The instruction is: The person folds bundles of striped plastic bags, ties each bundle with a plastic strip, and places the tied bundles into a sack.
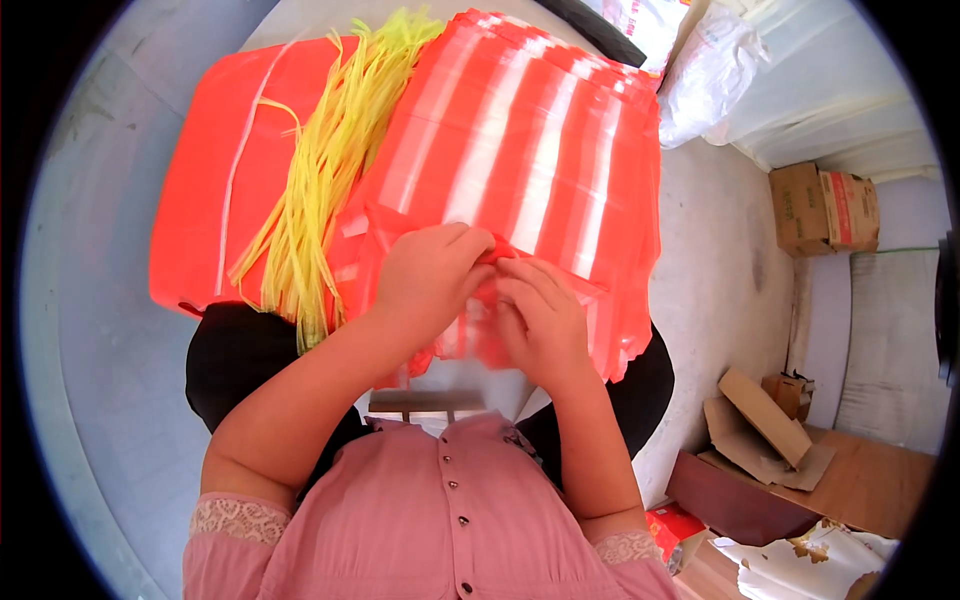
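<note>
A thick stack of red plastic bags [500, 130] with glossy pale stripes lies in front of me over my knees. At its near edge my left hand [432, 268] is closed, its fingertips pinching gathered red plastic. Close against it, my right hand [543, 318] has curled fingers on the same bunched film. The lower fingers of the right hand are smeared by motion. A bundle of yellow plastic strips [325, 180] lies along the stack's left side. Farther left is a smooth red bundle [205, 180] with a thin white string [245, 150] across it.
White sacks [710, 75] stand at the far right. A cardboard box [825, 210] sits by the right wall. Open cardboard flaps [765, 435] rest on a brown surface [870, 470] at the lower right. Below my hands is a small brown ledge [425, 401].
</note>
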Motion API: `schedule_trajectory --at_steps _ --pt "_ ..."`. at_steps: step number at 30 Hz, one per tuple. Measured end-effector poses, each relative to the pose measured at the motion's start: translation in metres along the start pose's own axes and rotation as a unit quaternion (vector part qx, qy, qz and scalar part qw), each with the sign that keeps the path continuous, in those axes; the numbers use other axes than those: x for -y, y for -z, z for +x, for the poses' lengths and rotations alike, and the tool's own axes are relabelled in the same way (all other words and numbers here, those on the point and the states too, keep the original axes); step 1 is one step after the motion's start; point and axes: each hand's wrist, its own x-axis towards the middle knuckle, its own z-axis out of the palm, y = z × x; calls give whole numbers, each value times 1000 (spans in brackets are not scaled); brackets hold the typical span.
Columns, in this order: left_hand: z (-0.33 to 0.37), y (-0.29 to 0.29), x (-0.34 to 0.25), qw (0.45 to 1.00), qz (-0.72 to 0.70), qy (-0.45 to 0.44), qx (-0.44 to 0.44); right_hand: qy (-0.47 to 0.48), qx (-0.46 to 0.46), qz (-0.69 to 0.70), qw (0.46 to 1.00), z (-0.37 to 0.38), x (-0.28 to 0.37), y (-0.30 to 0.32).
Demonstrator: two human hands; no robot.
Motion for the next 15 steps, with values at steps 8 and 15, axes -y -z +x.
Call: schedule_trajectory --at_steps 8,15 --pt "-4 14 12 985 84 -149 10 -28 37 -9 999 6 -3 3" --pt "-6 23 17 973 140 -180 24 2 35 -61 998 10 -6 4"
